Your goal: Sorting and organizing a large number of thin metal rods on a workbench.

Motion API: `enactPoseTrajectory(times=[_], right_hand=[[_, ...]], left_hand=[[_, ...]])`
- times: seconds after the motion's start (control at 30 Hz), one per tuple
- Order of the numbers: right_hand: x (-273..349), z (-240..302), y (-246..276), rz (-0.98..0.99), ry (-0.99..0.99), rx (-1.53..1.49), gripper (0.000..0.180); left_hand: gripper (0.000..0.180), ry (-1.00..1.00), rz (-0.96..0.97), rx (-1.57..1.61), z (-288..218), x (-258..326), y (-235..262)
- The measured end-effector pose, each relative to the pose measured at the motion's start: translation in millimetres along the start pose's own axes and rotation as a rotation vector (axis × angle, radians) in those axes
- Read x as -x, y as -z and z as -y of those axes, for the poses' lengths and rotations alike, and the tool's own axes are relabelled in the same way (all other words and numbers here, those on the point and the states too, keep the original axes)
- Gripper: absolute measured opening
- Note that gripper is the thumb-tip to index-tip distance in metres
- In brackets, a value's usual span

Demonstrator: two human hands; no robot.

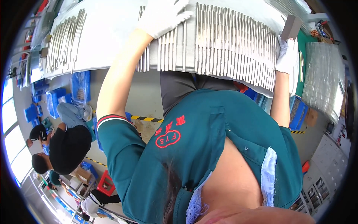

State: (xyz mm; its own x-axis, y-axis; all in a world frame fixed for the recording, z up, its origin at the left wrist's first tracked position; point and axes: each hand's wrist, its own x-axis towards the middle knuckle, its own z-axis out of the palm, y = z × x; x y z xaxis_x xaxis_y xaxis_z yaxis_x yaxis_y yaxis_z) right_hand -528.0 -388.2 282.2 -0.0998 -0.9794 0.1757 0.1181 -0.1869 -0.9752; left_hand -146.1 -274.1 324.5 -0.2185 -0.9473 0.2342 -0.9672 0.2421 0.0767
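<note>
My left hand (pixel 162 18), in a white glove, lies over the metal rods at the upper middle, its fingers apart and reaching right. Part of it is cut off by the top edge. Below its palm show the ends of a small group of rods (pixel 167 52), and a single rod (pixel 184 48) stands apart under the fingertips. To the right of that hand lies a long, even row of shiny rods (pixel 233 44). At the row's right end my gloved right hand (pixel 285 56) is closed round a dark grey-brown rectangular block (pixel 291 27).
A looser bundle of rods (pixel 67 41) lies on the white-covered table (pixel 104 33) at far left. Plastic-wrapped stock (pixel 322 71) stands right of a green surface (pixel 299 84) bearing a few short rods. Blue bins (pixel 80 87) and co-workers (pixel 71 149) are at the left.
</note>
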Motion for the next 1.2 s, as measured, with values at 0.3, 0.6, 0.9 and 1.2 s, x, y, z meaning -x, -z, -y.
enactPoseTrajectory(times=[0.3, 0.6, 0.9, 1.2], right_hand=[[-0.9, -0.1, 0.4, -0.007, -0.016, -0.026, 0.053], [-0.2, -1.8, -0.2, -0.008, -0.021, -0.015, 0.054], [2.2, 2.0, 0.7, 0.004, 0.013, 0.007, 0.052], [1.0, 1.1, -1.2, 0.0, 0.013, 0.016, 0.055]], left_hand=[[0.054, -0.105, -0.111, 0.21, -49.6, -36.4, -5.3], [0.05, -0.216, -0.213, 0.345, -85.5, -68.5, -48.1], [0.044, -0.38, -0.099, -0.147, -26.2, -27.0, -25.8], [0.049, -0.126, -0.094, 0.114, -68.5, -45.1, -22.0]])
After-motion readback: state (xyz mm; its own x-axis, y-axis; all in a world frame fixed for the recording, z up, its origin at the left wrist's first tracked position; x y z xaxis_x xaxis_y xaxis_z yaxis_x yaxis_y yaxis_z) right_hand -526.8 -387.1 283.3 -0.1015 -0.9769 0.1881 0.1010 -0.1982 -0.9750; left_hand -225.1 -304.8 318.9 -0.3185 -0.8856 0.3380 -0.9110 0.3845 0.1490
